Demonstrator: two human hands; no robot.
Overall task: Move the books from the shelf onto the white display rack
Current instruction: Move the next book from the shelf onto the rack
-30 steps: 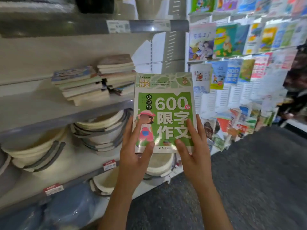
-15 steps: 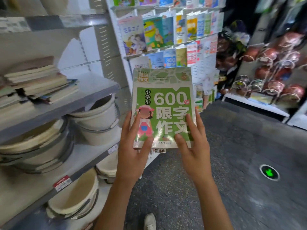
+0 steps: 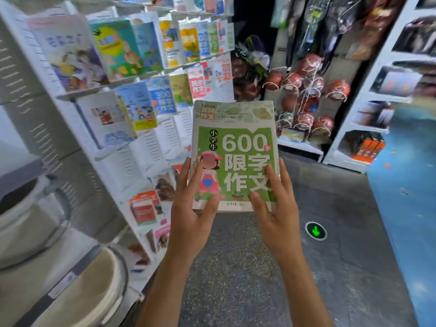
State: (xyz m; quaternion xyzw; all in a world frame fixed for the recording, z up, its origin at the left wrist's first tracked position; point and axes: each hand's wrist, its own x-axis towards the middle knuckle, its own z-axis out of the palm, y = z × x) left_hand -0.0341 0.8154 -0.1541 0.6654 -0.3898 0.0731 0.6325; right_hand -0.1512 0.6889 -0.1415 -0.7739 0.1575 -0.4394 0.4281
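Both hands, left hand and right hand, grip one green book; the white display rack alongside awaits it, placing undone.

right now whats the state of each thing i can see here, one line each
green book: upright, cover facing the camera, held in the air by both hands
left hand: grips the book's lower left edge, thumb on the cover
right hand: grips the book's lower right edge, thumb on the cover
white display rack: partly filled, books standing face out
basketballs: hanging in nets
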